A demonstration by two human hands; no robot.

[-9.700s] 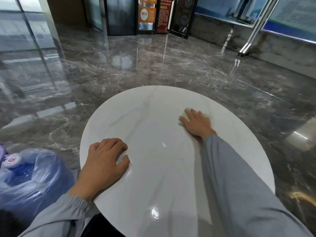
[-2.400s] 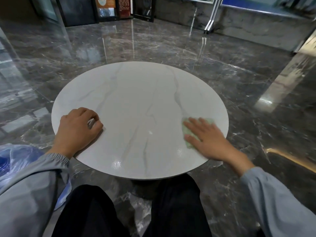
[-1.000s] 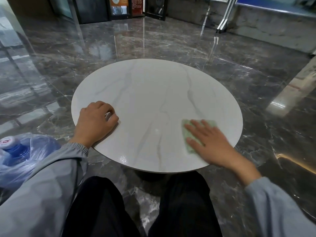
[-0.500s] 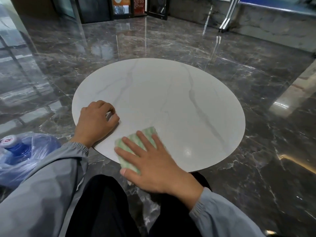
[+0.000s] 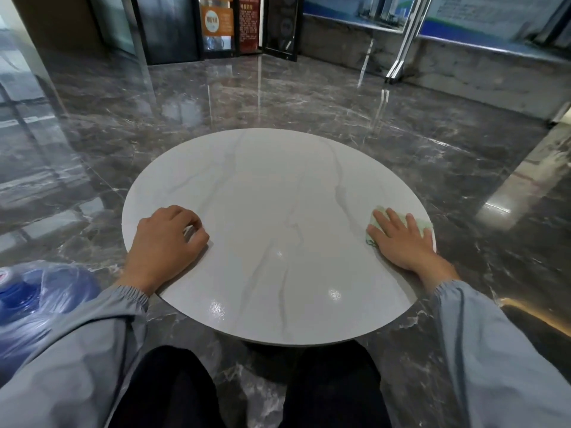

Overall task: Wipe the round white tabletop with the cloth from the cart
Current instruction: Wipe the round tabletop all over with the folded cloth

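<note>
The round white tabletop (image 5: 278, 193) with grey veins fills the middle of the head view. A pale green cloth (image 5: 424, 224) lies flat at the table's right edge, mostly hidden under my right hand (image 5: 398, 239), which presses it down with straight, spread fingers. My left hand (image 5: 167, 242) rests on the table near its left edge with its fingers curled under and nothing held in it.
A blue water bottle wrapped in clear plastic (image 5: 34, 301) stands on the floor at the lower left. Glossy dark marble floor (image 5: 309, 97) surrounds the table. Dark doors and signs (image 5: 216, 23) line the far wall. My legs in black trousers are below the table's near edge.
My right hand has slid the cloth from the near left part of the table across to its right edge. My left hand has stayed in place.
</note>
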